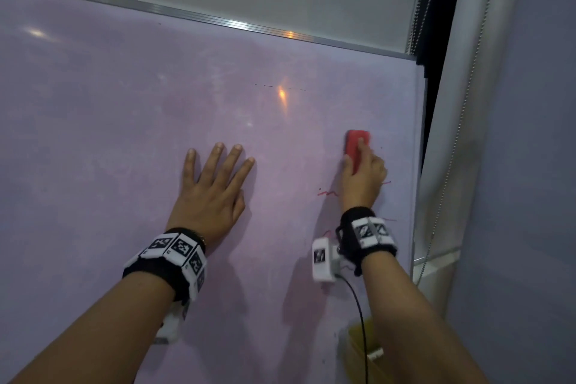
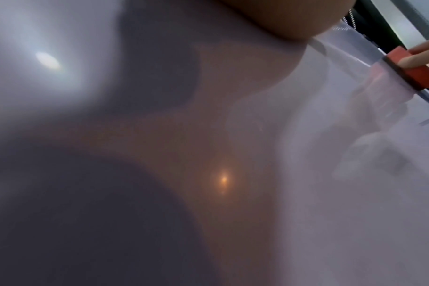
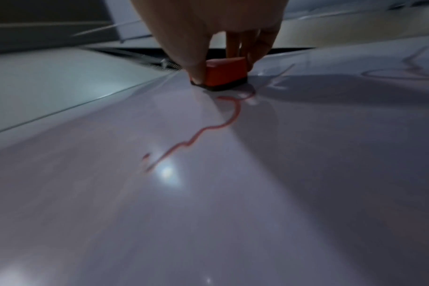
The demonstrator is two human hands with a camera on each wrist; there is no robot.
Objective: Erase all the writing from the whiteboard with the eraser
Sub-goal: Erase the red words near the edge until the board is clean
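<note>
A large whiteboard (image 1: 124,103) fills the head view. My right hand (image 1: 363,176) grips a red eraser (image 1: 356,142) with a dark felt base and holds it flat against the board near its right edge. In the right wrist view the eraser (image 3: 224,72) sits pinched between thumb and fingers, and a red wavy marker line (image 3: 208,127) runs from its base toward the camera. More red strokes (image 1: 327,193) show beside and below my right wrist. My left hand (image 1: 215,184) lies flat on the board with fingers spread, left of the eraser. The left wrist view catches the eraser (image 2: 418,71) at its right edge.
The board's metal frame (image 1: 218,17) runs along the top, its right edge (image 1: 420,140) close to the eraser. A beaded blind chain (image 1: 461,122) hangs by a grey wall at the right. A yellow object (image 1: 361,343) sits low under my right forearm. Faint dark marks (image 1: 268,85) sit mid-board.
</note>
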